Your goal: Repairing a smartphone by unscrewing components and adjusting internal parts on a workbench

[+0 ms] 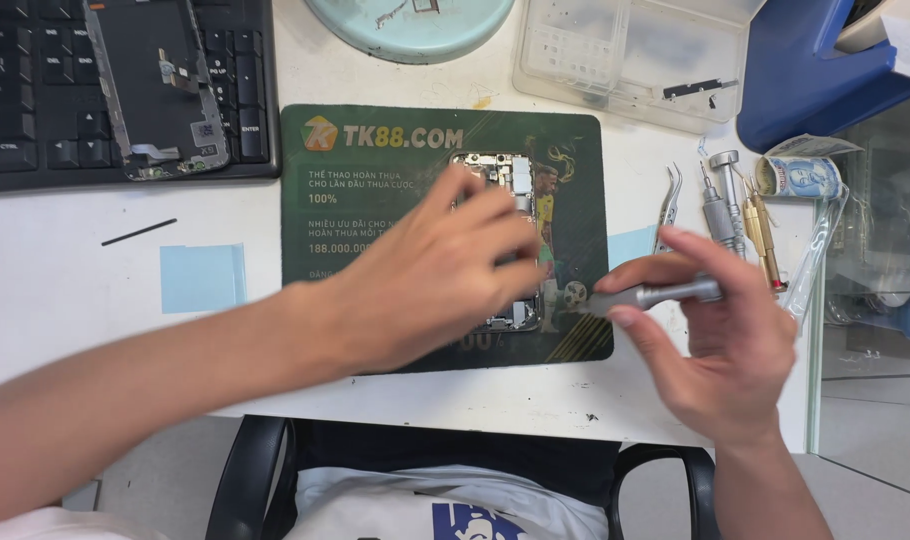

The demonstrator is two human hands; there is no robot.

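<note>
White desk (55,290) fills the view, bright and evenly lit. Black keyboard (25,110) sits at the far left corner. A pale round dish (410,25) pokes in at the top edge, with a clear plastic box (595,55) just beside it and a blue bin (805,80) further right. Below the near edge, black chair arms (245,480) curve over grey floor (865,490).

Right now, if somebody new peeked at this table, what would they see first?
First, the two hands over the dark green mat in the middle: the left hand rests on an opened phone, and the right hand holds a silver screwdriver. Next, the black keyboard at top left, with another phone frame lying on it.
</note>
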